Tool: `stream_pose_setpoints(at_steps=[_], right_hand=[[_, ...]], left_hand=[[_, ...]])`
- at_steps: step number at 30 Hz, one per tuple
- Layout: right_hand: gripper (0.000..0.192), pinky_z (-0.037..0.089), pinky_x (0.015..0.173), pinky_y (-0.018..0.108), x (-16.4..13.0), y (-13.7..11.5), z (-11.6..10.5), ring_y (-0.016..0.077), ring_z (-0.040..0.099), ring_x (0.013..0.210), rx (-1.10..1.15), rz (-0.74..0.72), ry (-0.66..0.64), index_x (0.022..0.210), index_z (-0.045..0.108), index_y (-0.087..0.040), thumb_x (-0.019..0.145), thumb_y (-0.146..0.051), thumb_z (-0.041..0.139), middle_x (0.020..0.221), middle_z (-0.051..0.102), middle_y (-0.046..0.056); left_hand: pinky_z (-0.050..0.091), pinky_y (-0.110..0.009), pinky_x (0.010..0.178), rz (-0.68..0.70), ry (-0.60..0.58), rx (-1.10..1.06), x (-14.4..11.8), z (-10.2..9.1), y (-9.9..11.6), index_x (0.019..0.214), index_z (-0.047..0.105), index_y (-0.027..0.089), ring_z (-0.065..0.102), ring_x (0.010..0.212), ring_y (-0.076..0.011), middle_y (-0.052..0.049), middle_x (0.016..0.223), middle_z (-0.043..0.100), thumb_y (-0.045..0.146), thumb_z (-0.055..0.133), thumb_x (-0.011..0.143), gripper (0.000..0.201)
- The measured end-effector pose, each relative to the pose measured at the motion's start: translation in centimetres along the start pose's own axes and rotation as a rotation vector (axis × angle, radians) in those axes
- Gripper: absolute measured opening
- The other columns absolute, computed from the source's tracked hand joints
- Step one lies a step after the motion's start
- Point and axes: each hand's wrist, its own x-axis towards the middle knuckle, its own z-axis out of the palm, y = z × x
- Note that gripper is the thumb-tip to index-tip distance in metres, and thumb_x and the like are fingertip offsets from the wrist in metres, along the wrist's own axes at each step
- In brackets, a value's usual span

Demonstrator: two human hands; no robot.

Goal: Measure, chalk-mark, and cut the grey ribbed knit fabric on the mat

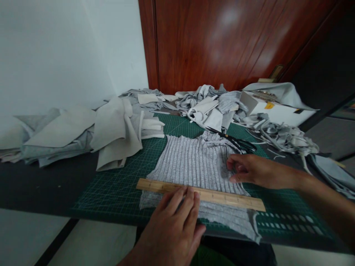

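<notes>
A grey ribbed knit piece of fabric (191,159) lies on a green cutting mat (111,192) in front of me. Across its lower part runs a wooden ruler (230,197), slightly slanted down to the right. My left hand (177,218) rests on the ruler near its middle, fingers stretched out and pressing it from above. At the fabric's right side is my right hand (244,168), its fingers bent and thumb apart, with nothing visible between them. Black-handled scissors (235,142) lie just beyond that hand, partly on the fabric's upper right corner.
Large pale and grey cloth pieces (116,129) are heaped at the left. More scraps (205,105) lie along the back. A white box (277,107) stands at the back right, with a tangle of cut strips (288,136) before it. The table's front edge is close to me.
</notes>
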Motion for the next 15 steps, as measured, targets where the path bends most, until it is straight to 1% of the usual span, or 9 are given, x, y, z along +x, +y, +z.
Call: stream_pose_setpoints(at_steps=[2,4,5,8,9,10,12,13,15], right_hand=[[0.026,0.044,0.065,0.032,0.3,-1.0,-0.4,0.0205,0.056,0.074,-0.009,-0.061,0.095,0.105,0.058,-0.022,0.1,-0.047,0.061,0.084,0.062,0.003],[0.022,0.047,0.071,0.033,0.8,-2.5,-0.2,0.0213,0.058,0.081,0.026,-0.133,0.135,0.108,0.058,-0.021,0.104,-0.042,0.053,0.092,0.064,0.006],[0.021,0.048,0.073,0.033,1.1,-3.4,0.1,0.0216,0.059,0.084,0.057,-0.167,0.12,0.109,0.059,-0.021,0.106,-0.04,0.05,0.094,0.064,0.006],[0.023,0.049,0.069,0.031,2.5,-6.3,1.7,0.0185,0.06,0.077,0.156,-0.268,0.055,0.106,0.06,-0.021,0.11,-0.034,0.042,0.089,0.064,0.004],[0.022,0.05,0.065,0.03,3.1,-7.2,2.4,0.0166,0.06,0.071,0.203,-0.29,0.046,0.106,0.06,-0.021,0.11,-0.033,0.041,0.087,0.066,0.003],[0.019,0.052,0.065,0.03,3.7,-8.1,3.1,0.0156,0.062,0.069,0.276,-0.3,0.016,0.109,0.058,-0.021,0.111,-0.031,0.042,0.09,0.068,0.003],[0.011,0.058,0.064,0.03,5.1,-9.7,4.4,0.0161,0.071,0.072,0.463,-0.31,-0.038,0.117,0.051,-0.023,0.109,-0.028,0.048,0.101,0.073,0.005],[0.01,0.059,0.061,0.029,5.8,-10.3,4.9,0.0166,0.073,0.07,0.531,-0.3,-0.054,0.115,0.049,-0.023,0.108,-0.029,0.051,0.099,0.074,0.005],[0.013,0.058,0.056,0.028,7.2,-11.4,5.5,0.0161,0.072,0.063,0.596,-0.294,-0.061,0.103,0.05,-0.023,0.105,-0.032,0.059,0.088,0.072,0.002]], left_hand=[[0.042,-0.041,0.111,-0.009,-0.012,0.007,-0.1,0.0,0.1,0.139,0.065,0.01,0.063,0.128,-0.0267,-0.008,0.141,0.072,0.043,0.048,0.109,0.047],[0.042,-0.042,0.111,-0.012,-0.014,0.01,-0.2,0.0,0.0,0.14,0.064,0.01,0.062,0.129,-0.0269,-0.008,0.141,0.072,0.044,0.048,0.109,0.048],[0.042,-0.042,0.111,-0.012,-0.013,0.009,-0.2,0.1,0.0,0.139,0.064,0.01,0.062,0.129,-0.0269,-0.008,0.141,0.072,0.044,0.048,0.109,0.048],[0.042,-0.042,0.112,-0.007,-0.012,-0.001,-0.3,0.1,-0.1,0.139,0.065,0.01,0.062,0.129,-0.0272,-0.009,0.139,0.072,0.043,0.049,0.109,0.047],[0.041,-0.042,0.112,-0.008,-0.011,-0.003,-0.3,0.1,-0.1,0.139,0.065,0.009,0.061,0.129,-0.0275,-0.009,0.14,0.072,0.043,0.049,0.109,0.048],[0.041,-0.042,0.112,-0.012,-0.016,-0.006,-0.4,0.1,-0.1,0.139,0.065,0.009,0.061,0.129,-0.0278,-0.01,0.14,0.072,0.044,0.05,0.108,0.049],[0.04,-0.042,0.113,-0.022,-0.023,-0.01,-0.4,0.2,0.0,0.139,0.065,0.008,0.06,0.131,-0.0283,-0.01,0.141,0.071,0.044,0.05,0.108,0.05],[0.038,-0.042,0.113,-0.023,-0.025,-0.012,-0.4,0.2,0.1,0.139,0.065,0.008,0.059,0.131,-0.0287,-0.011,0.141,0.071,0.045,0.05,0.108,0.05],[0.033,-0.045,0.118,-0.037,-0.012,-0.015,-0.5,0.4,0.3,0.139,0.066,0.01,0.057,0.133,-0.0297,-0.01,0.142,0.071,0.046,0.054,0.106,0.05]])
